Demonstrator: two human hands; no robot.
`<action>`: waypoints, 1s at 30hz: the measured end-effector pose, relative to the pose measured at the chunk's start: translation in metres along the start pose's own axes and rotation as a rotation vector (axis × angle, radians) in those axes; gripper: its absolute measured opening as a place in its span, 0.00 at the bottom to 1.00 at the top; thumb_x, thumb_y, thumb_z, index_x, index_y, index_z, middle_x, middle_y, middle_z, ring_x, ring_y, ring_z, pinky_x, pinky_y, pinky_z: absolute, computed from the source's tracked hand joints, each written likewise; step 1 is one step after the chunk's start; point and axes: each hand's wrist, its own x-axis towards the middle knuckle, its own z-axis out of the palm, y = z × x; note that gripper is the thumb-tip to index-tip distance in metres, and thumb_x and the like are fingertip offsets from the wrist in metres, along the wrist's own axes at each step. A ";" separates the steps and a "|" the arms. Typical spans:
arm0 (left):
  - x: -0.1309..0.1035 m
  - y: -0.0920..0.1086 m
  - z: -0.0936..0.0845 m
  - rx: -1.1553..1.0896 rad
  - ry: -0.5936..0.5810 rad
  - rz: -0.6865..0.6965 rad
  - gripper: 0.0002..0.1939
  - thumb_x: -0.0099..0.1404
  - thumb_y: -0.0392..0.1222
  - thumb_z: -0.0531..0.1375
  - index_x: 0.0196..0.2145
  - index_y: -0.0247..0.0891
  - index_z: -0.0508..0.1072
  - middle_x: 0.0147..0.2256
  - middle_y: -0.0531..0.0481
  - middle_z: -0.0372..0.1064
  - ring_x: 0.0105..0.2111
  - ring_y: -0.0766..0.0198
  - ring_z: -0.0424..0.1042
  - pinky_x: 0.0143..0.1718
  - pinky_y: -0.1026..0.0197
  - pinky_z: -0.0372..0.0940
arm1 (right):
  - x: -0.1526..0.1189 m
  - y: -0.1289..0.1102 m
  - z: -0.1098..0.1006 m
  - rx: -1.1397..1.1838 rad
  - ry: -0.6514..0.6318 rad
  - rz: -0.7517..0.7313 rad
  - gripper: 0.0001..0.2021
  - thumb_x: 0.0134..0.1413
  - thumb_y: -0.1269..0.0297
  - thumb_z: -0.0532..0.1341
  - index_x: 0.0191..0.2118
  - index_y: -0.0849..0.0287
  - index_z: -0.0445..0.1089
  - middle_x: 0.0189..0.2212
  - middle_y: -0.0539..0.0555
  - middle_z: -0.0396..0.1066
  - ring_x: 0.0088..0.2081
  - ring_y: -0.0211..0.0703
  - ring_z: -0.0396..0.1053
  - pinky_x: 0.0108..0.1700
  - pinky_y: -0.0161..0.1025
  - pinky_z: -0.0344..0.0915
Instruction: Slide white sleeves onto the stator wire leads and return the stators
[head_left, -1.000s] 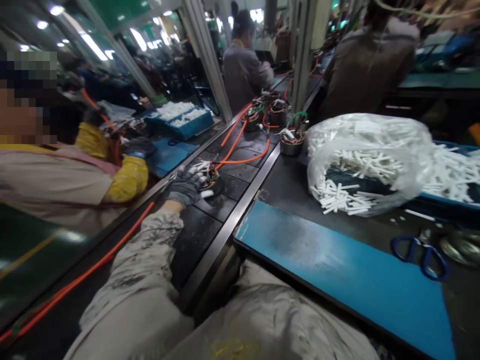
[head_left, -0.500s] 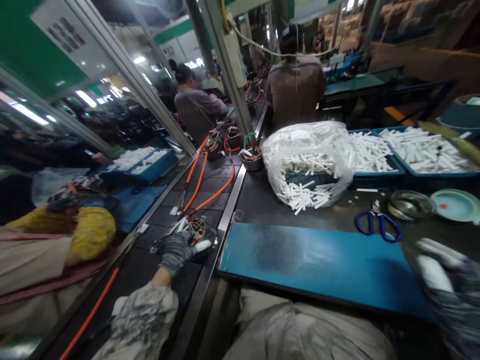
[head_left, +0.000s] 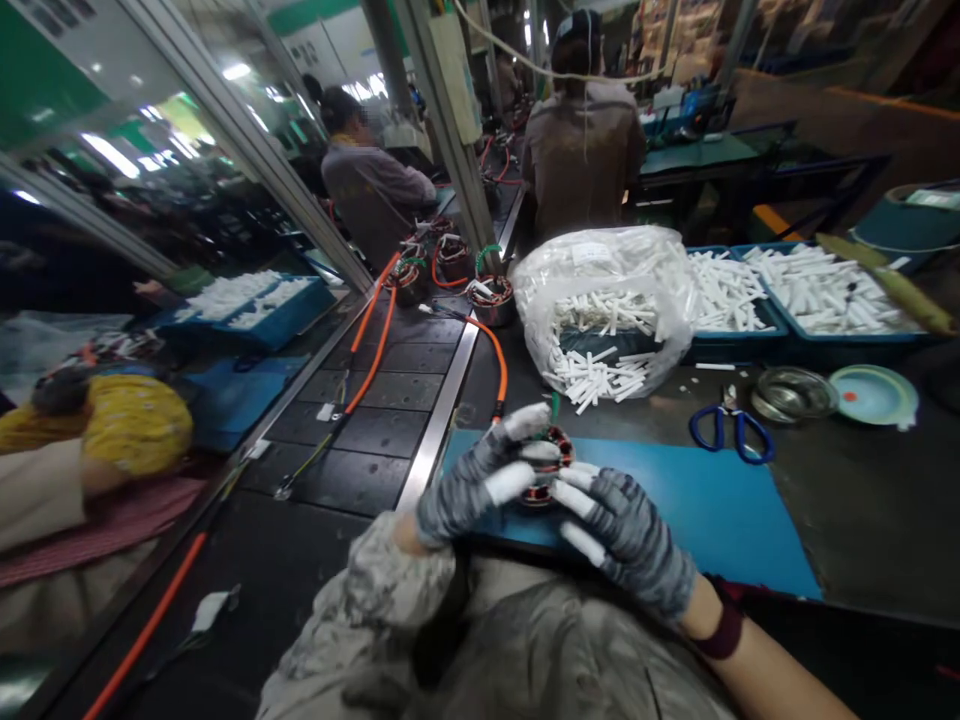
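Head view, gloved hands (head_left: 551, 505) holding a wound coil ring (head_left: 547, 465) over blue mat (head_left: 675, 500)

The gloves (head_left: 645, 545) in front of me are showing mottled grey with white fingertips (head_left: 512, 482); the winding (head_left: 562, 447) is glinting coppery red, the mat (head_left: 697, 500) is showing blue, the cable (head_left: 496, 350) is blazing orange, and a yellow sleeve (head_left: 139, 430) is displaying small pale flecks.

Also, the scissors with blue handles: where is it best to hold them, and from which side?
I would grip the scissors by the blue handles, from the near side: the loops lie spread toward the wearer, and the blades point away.
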 end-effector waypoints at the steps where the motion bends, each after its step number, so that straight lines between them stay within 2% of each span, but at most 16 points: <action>1: 0.009 -0.007 -0.010 -0.047 0.023 0.036 0.28 0.78 0.44 0.53 0.73 0.42 0.66 0.57 0.41 0.79 0.55 0.52 0.80 0.59 0.47 0.76 | 0.004 -0.001 0.007 -0.029 -0.021 -0.043 0.24 0.69 0.65 0.63 0.68 0.53 0.69 0.60 0.61 0.78 0.62 0.53 0.75 0.60 0.53 0.76; 2: 0.021 -0.016 -0.018 -0.015 0.057 0.054 0.26 0.78 0.42 0.50 0.70 0.40 0.70 0.57 0.40 0.79 0.56 0.52 0.80 0.60 0.48 0.76 | 0.007 0.000 0.013 -0.064 -0.035 -0.069 0.24 0.69 0.64 0.63 0.68 0.53 0.69 0.61 0.61 0.77 0.63 0.55 0.74 0.61 0.56 0.75; 4: 0.049 -0.035 -0.027 0.196 0.115 0.043 0.27 0.76 0.36 0.48 0.66 0.39 0.75 0.59 0.42 0.78 0.61 0.54 0.76 0.68 0.47 0.69 | 0.010 0.002 0.025 -0.131 -0.060 -0.077 0.23 0.68 0.65 0.64 0.66 0.51 0.72 0.59 0.61 0.78 0.59 0.55 0.76 0.60 0.56 0.75; 7: 0.083 -0.057 -0.020 0.424 -0.174 0.119 0.24 0.71 0.34 0.59 0.62 0.41 0.78 0.64 0.41 0.74 0.69 0.52 0.68 0.72 0.46 0.63 | 0.013 0.009 0.035 -0.170 -0.117 -0.042 0.21 0.67 0.65 0.66 0.64 0.49 0.75 0.52 0.59 0.81 0.50 0.52 0.78 0.52 0.51 0.77; 9: 0.090 -0.060 -0.010 0.551 -0.321 0.139 0.24 0.69 0.36 0.64 0.61 0.41 0.78 0.63 0.39 0.75 0.68 0.50 0.69 0.72 0.44 0.62 | 0.014 0.014 0.034 -0.116 -0.182 -0.019 0.20 0.67 0.62 0.67 0.63 0.49 0.76 0.50 0.58 0.82 0.46 0.51 0.78 0.49 0.49 0.76; 12: 0.075 -0.047 -0.003 0.751 -0.360 0.041 0.24 0.75 0.38 0.60 0.67 0.38 0.74 0.51 0.38 0.81 0.58 0.52 0.78 0.72 0.42 0.60 | 0.022 0.022 0.021 0.069 -0.183 0.068 0.12 0.71 0.60 0.64 0.54 0.50 0.81 0.42 0.56 0.83 0.42 0.48 0.78 0.47 0.46 0.75; 15: 0.041 -0.027 -0.005 0.874 -0.325 -0.107 0.28 0.77 0.41 0.57 0.72 0.33 0.68 0.43 0.36 0.81 0.50 0.48 0.81 0.63 0.42 0.68 | 0.034 0.030 0.001 0.314 -0.199 0.285 0.16 0.75 0.56 0.57 0.48 0.50 0.83 0.38 0.56 0.83 0.40 0.48 0.80 0.48 0.46 0.76; 17: 0.018 -0.018 -0.008 0.876 -0.324 -0.220 0.31 0.76 0.42 0.58 0.74 0.32 0.64 0.40 0.36 0.81 0.46 0.45 0.82 0.56 0.42 0.72 | 0.041 0.037 -0.011 0.544 -0.265 0.456 0.20 0.75 0.49 0.55 0.47 0.50 0.83 0.39 0.55 0.84 0.41 0.48 0.81 0.49 0.45 0.77; 19: -0.001 -0.016 -0.012 0.758 -0.363 -0.255 0.35 0.74 0.44 0.60 0.75 0.35 0.62 0.41 0.38 0.82 0.44 0.46 0.82 0.53 0.43 0.73 | 0.045 0.045 -0.022 0.738 -0.321 0.613 0.21 0.71 0.43 0.59 0.50 0.51 0.83 0.43 0.55 0.85 0.43 0.49 0.82 0.50 0.45 0.78; 21: -0.015 -0.016 -0.016 0.501 -0.326 -0.159 0.36 0.72 0.46 0.62 0.73 0.36 0.64 0.48 0.39 0.81 0.48 0.48 0.81 0.54 0.46 0.74 | 0.047 0.054 -0.031 0.864 -0.385 0.716 0.23 0.64 0.40 0.66 0.52 0.51 0.82 0.46 0.55 0.85 0.46 0.51 0.82 0.51 0.47 0.79; 22: -0.019 -0.016 -0.017 0.353 -0.263 -0.083 0.33 0.72 0.45 0.61 0.72 0.37 0.66 0.53 0.39 0.80 0.52 0.50 0.80 0.56 0.48 0.73 | 0.049 0.058 -0.036 0.911 -0.430 0.736 0.24 0.61 0.40 0.68 0.53 0.51 0.82 0.47 0.55 0.84 0.47 0.52 0.82 0.52 0.48 0.79; 24: -0.021 -0.011 -0.017 0.128 -0.092 0.044 0.26 0.75 0.42 0.55 0.68 0.37 0.70 0.58 0.39 0.77 0.56 0.54 0.78 0.59 0.51 0.72 | 0.053 0.066 -0.045 0.992 -0.561 0.716 0.23 0.57 0.41 0.72 0.52 0.50 0.83 0.48 0.56 0.84 0.48 0.53 0.82 0.53 0.51 0.79; 26: -0.014 0.001 -0.010 0.092 -0.017 0.115 0.22 0.79 0.42 0.51 0.64 0.39 0.73 0.57 0.41 0.78 0.55 0.56 0.78 0.58 0.52 0.72 | 0.058 0.073 -0.052 1.036 -0.688 0.636 0.22 0.56 0.43 0.73 0.51 0.50 0.84 0.51 0.56 0.83 0.54 0.56 0.80 0.59 0.55 0.76; 28: -0.002 0.015 0.004 0.217 -0.095 0.153 0.21 0.80 0.49 0.54 0.62 0.39 0.76 0.53 0.43 0.80 0.51 0.55 0.79 0.55 0.51 0.71 | 0.061 0.076 -0.056 1.046 -0.744 0.563 0.21 0.55 0.45 0.74 0.51 0.48 0.84 0.56 0.56 0.82 0.60 0.58 0.77 0.64 0.57 0.72; 30: 0.013 0.028 0.018 0.399 -0.212 0.144 0.23 0.79 0.56 0.58 0.60 0.39 0.78 0.49 0.43 0.81 0.48 0.52 0.78 0.52 0.51 0.69 | 0.060 0.074 -0.055 1.048 -0.701 0.575 0.22 0.54 0.44 0.74 0.52 0.47 0.84 0.56 0.55 0.82 0.60 0.57 0.77 0.65 0.57 0.71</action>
